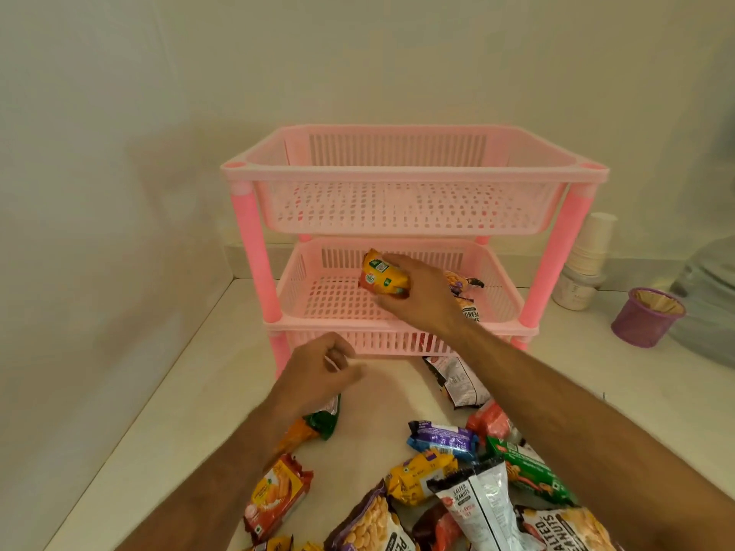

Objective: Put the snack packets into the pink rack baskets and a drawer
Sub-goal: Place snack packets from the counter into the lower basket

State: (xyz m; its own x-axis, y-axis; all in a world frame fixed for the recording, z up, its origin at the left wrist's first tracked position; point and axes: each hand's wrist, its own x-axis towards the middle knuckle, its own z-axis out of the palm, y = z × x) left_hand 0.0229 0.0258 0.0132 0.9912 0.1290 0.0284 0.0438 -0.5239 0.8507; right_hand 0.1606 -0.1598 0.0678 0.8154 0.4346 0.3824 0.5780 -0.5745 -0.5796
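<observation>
A pink plastic rack (pixel 254 232) with two baskets stands on the white counter against the wall. My right hand (pixel 421 296) reaches into the lower basket (pixel 302 280) and grips a yellow-orange snack packet (pixel 382 274) above its floor. Two packets (pixel 463 290) lie at the right of that basket, partly behind my hand. The upper basket (pixel 397 175) shows nothing inside. My left hand (pixel 322 375) hovers in front of the rack, fingers loosely curled, holding nothing. Several loose snack packets (pixel 441 439) lie on the counter near me, among them a salted peanuts bag (pixel 481 511).
A stack of paper cups (pixel 590 248) on a white jar stands right of the rack. A purple cup (pixel 646 316) and a clear container (pixel 708 280) are at the far right. The counter's left edge meets the wall. No drawer is visible.
</observation>
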